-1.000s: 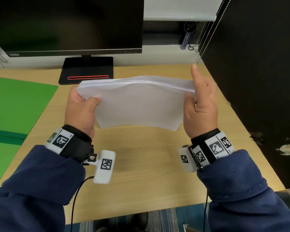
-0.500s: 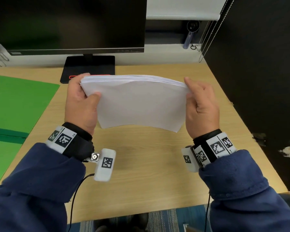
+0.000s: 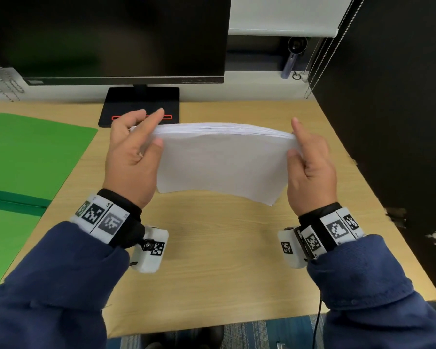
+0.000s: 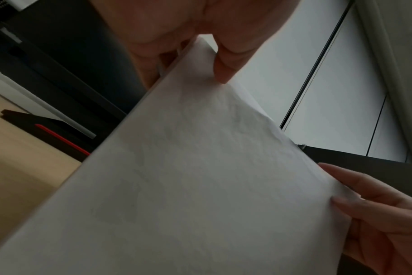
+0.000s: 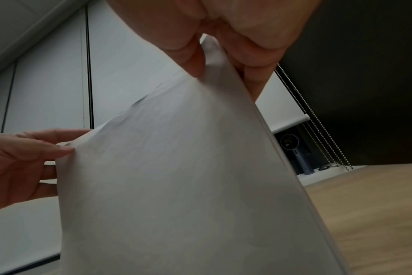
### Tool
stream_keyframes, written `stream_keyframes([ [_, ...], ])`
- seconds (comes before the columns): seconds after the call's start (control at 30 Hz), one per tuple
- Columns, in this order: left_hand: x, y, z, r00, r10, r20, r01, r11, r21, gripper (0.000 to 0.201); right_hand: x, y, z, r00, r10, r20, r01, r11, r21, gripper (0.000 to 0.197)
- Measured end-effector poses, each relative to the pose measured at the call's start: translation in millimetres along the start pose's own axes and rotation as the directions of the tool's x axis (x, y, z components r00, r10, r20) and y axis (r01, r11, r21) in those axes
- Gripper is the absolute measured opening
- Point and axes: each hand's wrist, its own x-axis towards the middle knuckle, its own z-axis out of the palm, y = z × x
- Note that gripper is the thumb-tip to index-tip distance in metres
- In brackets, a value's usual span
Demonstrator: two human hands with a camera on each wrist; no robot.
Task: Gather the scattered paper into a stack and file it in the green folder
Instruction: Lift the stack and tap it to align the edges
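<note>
While hanging in the air above the desk (image 3: 224,260), pinched at both short ends: paper stack (image 3: 222,162) between left hand (image 3: 131,162) and right hand (image 3: 310,167). Hands apart, one at each end, thumbs on the near face and other fingers behind.

Compared with a second ago: pushed a little farther out toward the monitor stand (image 3: 141,102), and looking neater along the top edge. Left fingers now stretched out over the top left corner, not wrapped tight like before. Right pointer finger sticking up again at the top right corner, after lying down on the edge half a second ago. Probably patting the sheets into line.

So gathering looks nearly done; no loose sheets seen on the desk. Not filed yet. Green folder (image 3: 30,157) lying open and flat on the left side of the desk, well apart from the stack.

Next, most likely: carry the stack left and lay it in the folder. Careful with that loose left grip, or sheets could slip and fan out.
</note>
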Motion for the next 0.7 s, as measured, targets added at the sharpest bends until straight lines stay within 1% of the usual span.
stream_keyframes([
  [0.07, 0.0, -0.6, -0.1, 1.000, -0.011, 0.009, 0.011, 1.000, -0.008, 0.044, 0.0, -1.3, 0.2, 1.000, 0.024, 0.018, -0.024, 1.000, -0.012, 0.058],
  [0.1, 0.4, 0.6, -1.2, 0.999, -0.036, 0.017, 0.037, 0.999, -0.022, 0.045, -0.3, -2.4, 0.4, 0.999, 0.039, 0.028, -0.039, 0.999, -0.009, 0.058],
  [0.2, 2.9, 0.5, -2.5, 0.993, -0.116, 0.018, 0.116, 0.993, -0.022, 0.061, -0.8, -10.0, -1.0, 0.989, 0.136, 0.056, -0.139, 0.989, 0.055, 0.062],
  [0.23, 4.2, -0.1, -2.0, 0.988, -0.151, 0.009, 0.151, 0.986, -0.070, 0.067, -0.6, -11.6, -1.6, 0.979, 0.191, 0.066, -0.198, 0.974, 0.110, 0.068],
  [0.27, 5.7, -4.4, -1.1, 0.977, -0.214, -0.003, 0.210, 0.962, -0.173, 0.072, 0.1, -11.0, -1.4, 0.962, 0.259, 0.083, -0.271, 0.943, 0.195, 0.073],
  [0.3, 7.2, -7.9, 0.4, 0.952, -0.308, 0.003, 0.293, 0.904, -0.312, 0.072, 1.1, -9.1, -0.3, 0.935, 0.338, 0.110, -0.355, 0.886, 0.299, 0.073],
  [0.33, 8.1, -12.5, 2.4, 0.917, -0.398, 0.028, 0.372, 0.827, -0.422, 0.066, 1.9, -8.4, 1.8, 0.895, 0.418, 0.153, -0.443, 0.800, 0.405, 0.066],
  [0.37, 7.5, -16.5, 5.2, 0.883, -0.465, 0.066, 0.437, 0.762, -0.478, 0.058, 2.0, -7.9, 4.5, 0.849, 0.489, 0.200, -0.520, 0.705, 0.483, 0.052],
  [0.4, 4.9, -18.6, 8.1, 0.860, -0.502, 0.097, 0.480, 0.727, -0.492, 0.051, 1.5, -8.1, 7.3, 0.811, 0.536, 0.235, -0.571, 0.637, 0.517, 0.038],
  [0.43, 1.5, -18.1, 11.2, 0.847, -0.519, 0.112, 0.501, 0.709, -0.496, 0.045, 0.3, -8.6, 9.3, 0.793, 0.553, 0.256, -0.595, 0.613, 0.519, 0.032],
  [0.47, -0.5, -15.3, 13.6, 0.845, -0.523, 0.112, 0.501, 0.702, -0.506, 0.040, -0.4, -10.3, 9.9, 0.793, 0.547, 0.270, -0.598, 0.612, 0.517, 0.031],
  [0.5, -1.3, -10.1, 14.1, 0.850, -0.515, 0.108, 0.489, 0.696, -0.526, 0.039, -1.0, -11.8, 9.4, 0.805, 0.528, 0.270, -0.582, 0.616, 0.532, 0.033],
  [0.57, 0.6, -6.2, 13.5, 0.864, -0.496, 0.085, 0.451, 0.688, -0.568, 0.042, 0.9, -12.7, 4.4, 0.843, 0.480, 0.244, -0.522, 0.616, 0.590, 0.036],
  [0.6, 1.7, -7.2, 12.6, 0.871, -0.486, 0.076, 0.435, 0.688, -0.581, 0.044, 2.5, -11.8, 2.0, 0.853, 0.465, 0.237, -0.502, 0.605, 0.619, 0.035],
  [0.67, 2.2, -11.1, 10.8, 0.873, -0.481, 0.080, 0.434, 0.691, -0.579, 0.047, 3.3, -6.8, -0.5, 0.852, 0.468, 0.235, -0.496, 0.580, 0.646, 0.035],
  [0.7, 1.2, -14.6, 11.1, 0.867, -0.492, 0.087, 0.448, 0.690, -0.569, 0.048, 2.7, -4.0, -0.5, 0.839, 0.482, 0.252, -0.518, 0.569, 0.639, 0.041],
])
